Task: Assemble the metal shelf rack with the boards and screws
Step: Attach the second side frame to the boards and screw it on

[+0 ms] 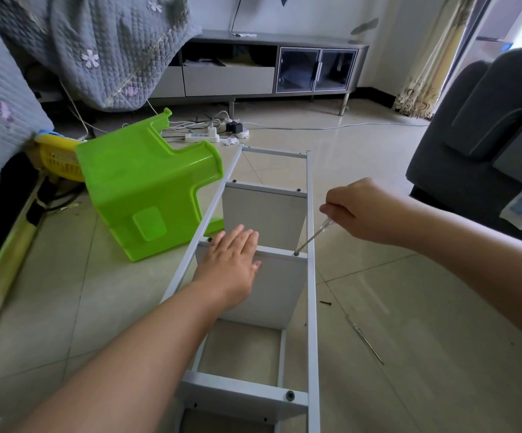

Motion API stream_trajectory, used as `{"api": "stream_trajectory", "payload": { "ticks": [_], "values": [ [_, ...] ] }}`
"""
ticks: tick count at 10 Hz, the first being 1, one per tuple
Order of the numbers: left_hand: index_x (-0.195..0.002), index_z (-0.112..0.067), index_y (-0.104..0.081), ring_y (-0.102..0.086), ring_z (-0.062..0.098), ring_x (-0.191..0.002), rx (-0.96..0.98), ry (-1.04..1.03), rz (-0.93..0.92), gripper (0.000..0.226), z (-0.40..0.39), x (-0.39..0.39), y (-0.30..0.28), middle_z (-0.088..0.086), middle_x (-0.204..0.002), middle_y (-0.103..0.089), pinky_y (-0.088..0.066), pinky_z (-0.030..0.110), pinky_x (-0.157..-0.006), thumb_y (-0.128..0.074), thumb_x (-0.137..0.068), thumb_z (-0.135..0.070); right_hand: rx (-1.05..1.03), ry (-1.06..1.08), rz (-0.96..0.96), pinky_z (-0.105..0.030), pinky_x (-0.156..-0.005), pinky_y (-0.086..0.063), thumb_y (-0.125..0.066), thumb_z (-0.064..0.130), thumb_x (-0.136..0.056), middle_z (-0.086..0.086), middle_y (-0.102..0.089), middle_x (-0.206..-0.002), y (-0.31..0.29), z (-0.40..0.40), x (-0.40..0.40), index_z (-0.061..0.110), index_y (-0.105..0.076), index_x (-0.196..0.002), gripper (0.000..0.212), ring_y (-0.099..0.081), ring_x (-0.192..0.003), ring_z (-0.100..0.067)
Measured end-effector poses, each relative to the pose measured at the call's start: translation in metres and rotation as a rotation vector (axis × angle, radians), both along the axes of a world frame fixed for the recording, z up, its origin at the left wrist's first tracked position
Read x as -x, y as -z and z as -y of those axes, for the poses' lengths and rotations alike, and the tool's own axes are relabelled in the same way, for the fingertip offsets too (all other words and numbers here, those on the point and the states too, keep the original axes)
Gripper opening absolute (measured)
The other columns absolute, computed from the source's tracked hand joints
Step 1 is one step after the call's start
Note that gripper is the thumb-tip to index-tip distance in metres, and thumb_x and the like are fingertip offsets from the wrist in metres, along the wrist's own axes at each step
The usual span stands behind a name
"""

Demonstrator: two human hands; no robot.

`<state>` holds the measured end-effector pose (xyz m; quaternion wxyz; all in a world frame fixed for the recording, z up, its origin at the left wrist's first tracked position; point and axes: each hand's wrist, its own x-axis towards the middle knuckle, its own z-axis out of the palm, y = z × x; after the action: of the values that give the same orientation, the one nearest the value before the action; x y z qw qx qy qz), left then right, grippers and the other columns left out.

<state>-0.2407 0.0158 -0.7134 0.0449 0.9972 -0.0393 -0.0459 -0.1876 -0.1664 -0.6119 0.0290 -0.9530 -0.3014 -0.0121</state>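
The white metal rack frame (pixel 312 276) lies on its side on the tiled floor, running away from me. Two white boards stand in it: a far board (pixel 266 214) and a near board (pixel 275 292). My left hand (pixel 231 260) lies flat with straight fingers on the top edge of the near board. My right hand (pixel 356 210) grips a clear-handled screwdriver (pixel 314 237), whose tip sits on a screw (pixel 296 254) at the board's right end by the rail. A loose dark screw (pixel 326 303) and a second thin screwdriver (pixel 364 339) lie on the floor to the right.
A green plastic stool (pixel 147 189) lies tipped over left of the frame, touching it. A yellow basket (pixel 59 157) and a quilt-covered bed are further left. A dark sofa (pixel 487 135) stands at right. A power strip with cables (pixel 203 137) lies beyond the frame.
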Motion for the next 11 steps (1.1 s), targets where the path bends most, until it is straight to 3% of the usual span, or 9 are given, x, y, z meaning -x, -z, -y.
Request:
{"api": "stream_trajectory", "payload": {
  "ticks": [4,6,7,8,9,10,11],
  "values": [
    [-0.147,-0.012,0.007,0.013,0.013,-0.143,-0.005,-0.004,-0.002,0.054,0.001,0.001,0.0,-0.001,-0.156,0.009,0.011,0.029,-0.114,-0.017,-0.102,-0.028,0.045,0.062,-0.059,-0.029,-0.065,-0.035,-0.036,0.026,-0.098,0.003,-0.04,-0.057,-0.003,0.008,-0.001,0.007,-0.049,-0.078,0.031,-0.04,-0.059,-0.016],
    [-0.148,-0.013,0.006,0.012,0.012,-0.143,-0.01,-0.007,0.003,0.054,0.001,0.0,-0.001,-0.002,-0.156,0.008,0.011,0.029,-0.114,-0.018,-0.102,-0.027,0.181,0.001,-0.058,-0.028,-0.067,-0.034,-0.035,0.027,-0.098,0.005,-0.033,-0.063,-0.021,-0.019,0.005,0.012,-0.035,-0.086,0.019,-0.041,-0.07,-0.021],
    [-0.148,-0.013,0.007,0.013,0.012,-0.143,-0.007,-0.004,-0.021,0.054,0.001,-0.001,-0.002,-0.002,-0.156,0.009,0.011,0.029,-0.114,-0.017,-0.102,-0.027,0.257,-0.033,-0.155,-0.024,-0.054,-0.03,-0.036,0.013,-0.094,0.001,-0.034,-0.066,-0.032,-0.032,0.007,0.01,-0.03,-0.075,0.021,-0.034,-0.058,-0.011],
    [-0.148,-0.013,0.008,0.014,0.011,-0.143,-0.003,0.0,-0.036,0.054,0.001,-0.002,-0.004,-0.002,-0.156,0.011,0.012,0.029,-0.113,-0.017,-0.102,-0.027,0.275,-0.014,-0.137,-0.017,-0.048,-0.024,-0.038,0.015,-0.097,-0.004,-0.047,-0.076,-0.037,-0.04,0.005,0.002,-0.048,-0.092,0.017,-0.041,-0.063,-0.014],
    [-0.147,-0.013,0.009,0.015,0.012,-0.143,0.0,0.001,-0.042,0.054,0.0,-0.003,-0.004,-0.002,-0.156,0.012,0.012,0.029,-0.114,-0.016,-0.102,-0.027,0.353,-0.057,-0.026,-0.024,-0.056,-0.03,-0.036,0.028,-0.099,-0.007,-0.053,-0.085,-0.039,-0.045,0.01,0.001,-0.055,-0.105,0.033,-0.041,-0.074,-0.02],
    [-0.147,-0.013,0.009,0.015,0.012,-0.143,-0.003,0.0,-0.047,0.054,0.0,-0.004,-0.004,-0.002,-0.156,0.012,0.012,0.029,-0.114,-0.016,-0.102,-0.027,0.423,-0.024,0.045,-0.025,-0.067,-0.032,-0.032,0.026,-0.1,-0.001,-0.037,-0.068,-0.032,-0.052,0.01,0.006,-0.049,-0.077,0.035,-0.04,-0.076,-0.021],
    [-0.147,-0.013,0.009,0.016,0.012,-0.142,-0.004,0.006,-0.046,0.054,0.0,-0.001,-0.004,-0.002,-0.156,0.012,0.012,0.029,-0.114,-0.016,-0.102,-0.027,0.426,0.105,-0.018,-0.028,-0.073,-0.04,-0.034,0.016,-0.099,-0.007,-0.055,-0.096,-0.029,-0.053,0.002,0.006,-0.054,-0.087,0.026,-0.054,-0.092,-0.027]
  ]
}}
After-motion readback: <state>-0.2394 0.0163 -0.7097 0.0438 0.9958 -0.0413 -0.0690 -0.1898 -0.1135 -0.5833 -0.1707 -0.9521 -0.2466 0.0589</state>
